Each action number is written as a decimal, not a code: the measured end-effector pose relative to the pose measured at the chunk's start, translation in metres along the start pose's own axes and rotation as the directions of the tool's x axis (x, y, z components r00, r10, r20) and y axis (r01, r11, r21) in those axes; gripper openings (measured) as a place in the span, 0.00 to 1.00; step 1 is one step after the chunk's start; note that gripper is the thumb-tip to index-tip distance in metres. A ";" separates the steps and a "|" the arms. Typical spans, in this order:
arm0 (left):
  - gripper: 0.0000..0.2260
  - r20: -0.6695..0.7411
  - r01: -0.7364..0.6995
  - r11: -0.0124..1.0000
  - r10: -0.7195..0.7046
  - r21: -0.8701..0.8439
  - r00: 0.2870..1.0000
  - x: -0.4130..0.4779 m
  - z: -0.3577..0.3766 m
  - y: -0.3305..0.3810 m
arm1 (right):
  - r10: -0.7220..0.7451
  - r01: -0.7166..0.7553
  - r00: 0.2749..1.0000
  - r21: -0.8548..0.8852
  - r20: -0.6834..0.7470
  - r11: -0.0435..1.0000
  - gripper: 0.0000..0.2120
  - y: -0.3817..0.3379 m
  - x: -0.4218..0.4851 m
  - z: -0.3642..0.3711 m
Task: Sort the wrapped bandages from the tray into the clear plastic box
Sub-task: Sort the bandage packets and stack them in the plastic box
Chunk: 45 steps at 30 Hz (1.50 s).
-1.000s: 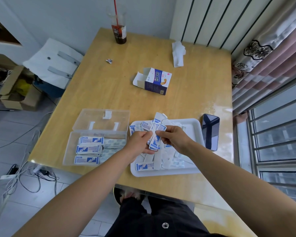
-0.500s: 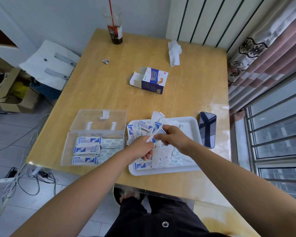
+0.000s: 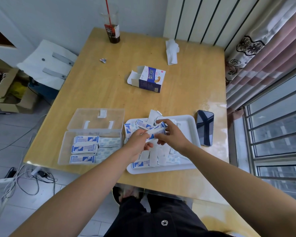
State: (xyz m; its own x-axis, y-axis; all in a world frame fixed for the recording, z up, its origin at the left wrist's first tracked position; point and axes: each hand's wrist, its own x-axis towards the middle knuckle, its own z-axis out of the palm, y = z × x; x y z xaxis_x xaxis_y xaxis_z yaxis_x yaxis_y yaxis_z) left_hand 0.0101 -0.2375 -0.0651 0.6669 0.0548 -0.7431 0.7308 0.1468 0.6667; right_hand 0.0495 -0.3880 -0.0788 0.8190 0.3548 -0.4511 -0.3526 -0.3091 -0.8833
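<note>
At table's near edge, above the tray (image 3: pixel 188 122): left hand (image 3: pixel 138 141) and right hand (image 3: pixel 172 136) meet over the tray's centre. Both pinch one small bundle of wrapped bandages (image 3: pixel 155 132), fingers curled narrow round it. Loose bandages (image 3: pixel 140 164) lie scattered in the tray beneath, some face-down. Just left of tray: clear plastic box (image 3: pixel 65 151), lid (image 3: pixel 96 117) hinged open to the far side; approx. three neat stacks (image 3: pixel 85 148) inside. Handling (est.): wrappers v. light, thin, flexible, slick; a bundle fans out easily, so grip across the short mid-section w/ thumb opposite fingers, not by a corner. Right of tray: phone (image 3: pixel 205 128). Farther: opened carton (image 3: pixel 149 79), tissue (image 3: pixel 172 51), drink cup (image 3: pixel 112 32) w/ straw.
</note>
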 end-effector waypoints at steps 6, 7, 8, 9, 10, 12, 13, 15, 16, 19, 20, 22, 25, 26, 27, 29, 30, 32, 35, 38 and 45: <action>0.08 0.124 0.024 0.986 -0.045 0.163 0.991 -0.007 -0.003 0.003 | -0.046 0.055 0.996 -0.125 0.075 0.991 0.10 -0.002 -0.006 0.003; 0.09 0.130 0.020 0.977 -0.049 0.211 0.990 -0.009 -0.004 0.004 | -0.048 0.058 0.996 -0.119 0.080 0.991 0.09 -0.002 -0.006 0.003; 0.09 0.123 0.015 0.965 -0.048 0.262 0.991 -0.009 -0.005 0.004 | -0.046 0.057 0.995 -0.123 0.090 0.991 0.07 -0.003 -0.007 0.004; 0.10 0.107 0.005 0.953 -0.039 0.304 0.994 -0.011 -0.006 0.004 | -0.042 0.054 0.994 -0.121 0.097 0.991 0.07 -0.005 -0.008 0.006; 0.10 0.093 -0.009 0.943 -0.023 0.332 0.995 -0.012 -0.006 0.004 | -0.031 0.040 0.996 -0.103 0.088 0.994 0.11 -0.006 -0.008 0.008; 0.10 0.078 -0.041 0.939 0.015 0.341 0.997 -0.012 -0.007 0.002 | 0.017 -0.017 0.999 -0.008 0.032 1.000 0.17 -0.010 -0.006 0.012; 0.09 0.071 -0.051 0.943 0.029 0.330 0.997 -0.012 -0.007 0.001 | 0.045 -0.046 0.999 0.045 0.005 0.998 0.17 -0.011 -0.005 0.014; 0.08 0.045 -0.068 0.951 0.057 0.302 0.997 -0.013 -0.008 -0.001 | 0.096 -0.094 0.995 0.115 -0.014 0.989 0.13 -0.014 -0.004 0.015; 0.08 0.034 -0.082 0.952 0.076 0.294 0.997 -0.014 -0.010 -0.002 | 0.116 -0.114 0.993 0.132 -0.007 0.985 0.13 -0.016 -0.004 0.017; 0.10 0.001 -0.156 0.948 0.162 0.277 0.987 -0.017 -0.016 -0.005 | 0.142 -0.143 0.990 0.161 0.018 0.976 0.12 -0.020 -0.004 0.025; 0.10 -0.015 -0.180 0.946 0.191 0.271 0.981 -0.018 -0.018 -0.006 | 0.138 -0.140 0.990 0.156 0.021 0.978 0.13 -0.021 -0.005 0.028; 0.10 -0.047 -0.216 0.932 0.240 0.292 0.970 -0.017 -0.022 -0.009 | 0.126 -0.130 0.991 0.131 0.039 0.983 0.14 -0.023 -0.006 0.035; 0.11 -0.088 -0.214 0.903 0.264 0.373 0.960 -0.016 -0.030 -0.014 | 0.112 -0.117 0.989 0.049 0.096 0.992 0.14 -0.025 -0.010 0.045; 0.12 -0.096 -0.207 0.893 0.265 0.398 0.959 -0.016 -0.032 -0.014 | 0.104 -0.106 0.989 0.009 0.106 0.994 0.11 -0.025 -0.010 0.046; 0.12 -0.100 -0.201 0.887 0.264 0.415 0.959 -0.015 -0.034 -0.015 | 0.096 -0.094 0.989 -0.020 0.109 0.995 0.08 -0.024 -0.011 0.048; 0.11 -0.096 -0.197 0.889 0.258 0.413 0.961 -0.017 -0.040 -0.015 | 0.078 -0.075 0.990 -0.033 0.114 0.997 0.05 -0.023 -0.011 0.052; 0.11 -0.093 -0.193 0.895 0.249 0.402 0.964 -0.018 -0.044 -0.015 | 0.064 -0.060 0.991 -0.036 0.115 0.998 0.05 -0.022 -0.011 0.054; 0.09 -0.095 -0.184 0.910 0.234 0.371 0.967 -0.020 -0.054 -0.016 | 0.036 -0.028 0.992 -0.066 0.119 0.997 0.06 -0.022 -0.010 0.058; 0.08 -0.110 -0.216 0.868 0.293 0.447 0.950 -0.022 -0.069 -0.020 | -0.002 0.019 0.989 -0.119 0.146 0.993 0.06 -0.024 -0.008 0.068; 0.08 -0.116 -0.223 0.809 0.336 0.544 0.935 -0.026 -0.085 -0.021 | -0.031 0.059 0.989 -0.196 0.146 0.979 0.06 -0.029 -0.005 0.080; 0.14 -0.228 -0.107 0.781 0.307 0.616 0.924 -0.034 -0.114 -0.024 | -0.151 0.201 0.976 -0.380 0.159 0.903 0.10 -0.043 0.006 0.111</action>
State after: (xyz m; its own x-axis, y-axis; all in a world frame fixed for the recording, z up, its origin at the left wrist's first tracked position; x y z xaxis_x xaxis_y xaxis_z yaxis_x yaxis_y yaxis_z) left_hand -0.0472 -0.1308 -0.0625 0.8072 0.3211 -0.4953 0.5887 -0.4993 0.6357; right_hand 0.0191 -0.2749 -0.0579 0.7802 0.5331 -0.3273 0.0187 -0.5429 -0.8396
